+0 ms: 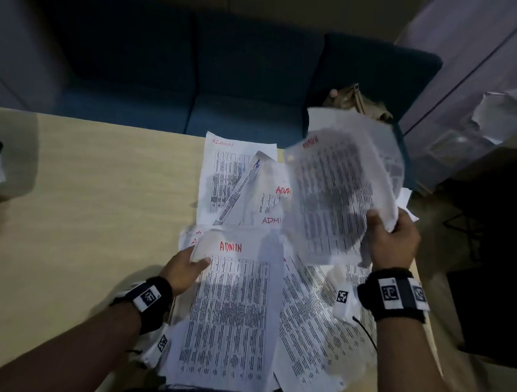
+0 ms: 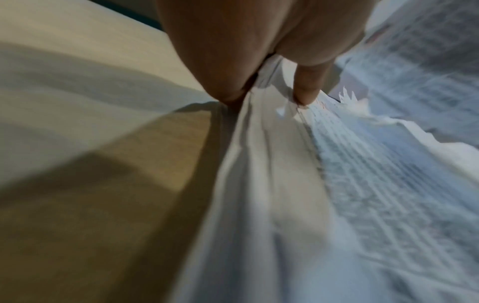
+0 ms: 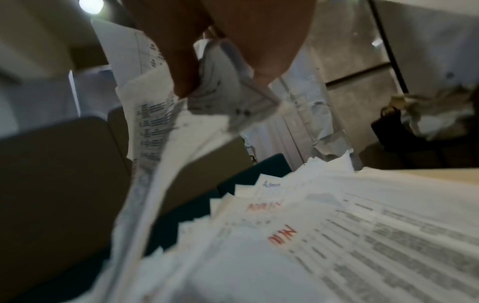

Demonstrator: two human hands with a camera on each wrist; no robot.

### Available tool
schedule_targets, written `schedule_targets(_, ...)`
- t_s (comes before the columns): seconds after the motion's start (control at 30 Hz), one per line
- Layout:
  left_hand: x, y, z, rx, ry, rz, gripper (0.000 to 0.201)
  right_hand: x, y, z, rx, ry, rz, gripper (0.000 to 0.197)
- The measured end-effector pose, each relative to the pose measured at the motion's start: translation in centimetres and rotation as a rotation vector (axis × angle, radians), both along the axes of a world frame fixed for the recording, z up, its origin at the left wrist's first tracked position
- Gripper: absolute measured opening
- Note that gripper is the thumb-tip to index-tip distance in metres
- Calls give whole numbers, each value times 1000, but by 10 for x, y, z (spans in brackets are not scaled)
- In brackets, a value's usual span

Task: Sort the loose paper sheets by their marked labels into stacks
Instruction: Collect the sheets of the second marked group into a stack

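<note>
Wood surface (image 1: 90,201), blue sofa (image 1: 218,80) behind. My left hand (image 1: 183,270) pinches the top ADMIN sheet (image 1: 232,314) on the pile; my right hand (image 1: 395,244) grips lifted sheets (image 1: 333,199) above it.

My bare forearms end in black fabric wristbands (image 1: 392,295), each carrying white blocks printed with square black-and-white coded markers (image 1: 342,296); a thin black cable (image 1: 367,332) trails from the right one.

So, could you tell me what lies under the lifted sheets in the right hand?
Under the lifted sheets held by the right hand, more printed sheets overlap on the table; their labels there are covered.
</note>
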State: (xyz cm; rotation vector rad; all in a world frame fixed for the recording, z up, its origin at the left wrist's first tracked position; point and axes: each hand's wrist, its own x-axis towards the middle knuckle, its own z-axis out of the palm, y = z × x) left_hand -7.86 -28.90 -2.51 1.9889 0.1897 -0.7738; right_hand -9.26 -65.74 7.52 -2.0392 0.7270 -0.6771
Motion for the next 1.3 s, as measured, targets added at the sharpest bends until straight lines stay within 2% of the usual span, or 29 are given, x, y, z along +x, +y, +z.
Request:
schedule_targets(0.07, 3, -1, 0, 9, -25, 64, 17, -11, 0, 8, 100, -110, 20, 15)
schedule_targets(0.13, 5, -4, 0, 16, -44, 133, 19, -26, 2, 7, 152, -118, 40, 19)
schedule_targets(0.23, 6, -8, 3, -31, -32, 199, 28, -44, 15, -12, 180, 205, 158, 12)
schedule_targets(0.3, 7, -10, 3, -67, -41, 220, 23, -53, 33, -27, 253, 428, 278, 14)
schedule_targets(0.4, 9, -12, -5, -162, -50, 259, 22, -59, 68, -44, 342, 613, 390, 15)
schedule_targets(0.47, 9, -14, -3, -199, -30, 263, 30, -59, 85, -58, 317, 687, 409, 21)
schedule_targets(0.53, 7, -16, 2, -236, -1, 304, 46, -56, 95, -72, 275, 663, 383, 19)
schedule_targets(0.57, 6, -16, 3, -271, 12, 317, 55, -54, 97, -78, 243, 638, 356, 19)
schedule_targets(0.67, 4, -13, 3, -316, 27, 331, 73, -52, 99, -83, 182, 577, 202, 35)
schedule_targets(0.7, 4, -11, 3, -321, 11, 321, 74, -53, 100, -83, 192, 549, 151, 34)
schedule_targets(0.77, 1, -13, 12, -303, -5, 293, 58, -58, 102, -83, 208, 526, 104, 29)
schedule_targets(0.8, 0, -15, 16, -288, -16, 274, 50, -60, 104, -83, 209, 555, 122, 28)
schedule_targets(0.87, -2, -18, 19, -244, -47, 211, 51, -63, 105, -86, 177, 649, 230, 36)
schedule_targets(0.97, -3, -20, 16, -155, -99, 183, 55, -61, 105, -94, -55, 802, 468, 61)
schedule_targets(1.0, -3, -21, 16, -133, -101, 181, 55, -57, 105, -94, -57, 809, 490, 68)
schedule_targets(1.1, 0, -25, 21, -167, -42, 218, 44, -42, 104, -89, 96, 722, 436, 80)
schedule_targets(1.2, 1, -27, 27, -214, -2, 184, 36, -26, 98, -75, 303, 437, 287, 89)
schedule_targets(1.23, 1, -27, 30, -214, 3, 143, 35, -22, 95, -69, 328, 326, 258, 91)
schedule_targets(1.3, -1, -26, 31, -216, 7, 56, 36, -13, 92, -61, 236, 185, 278, 89)
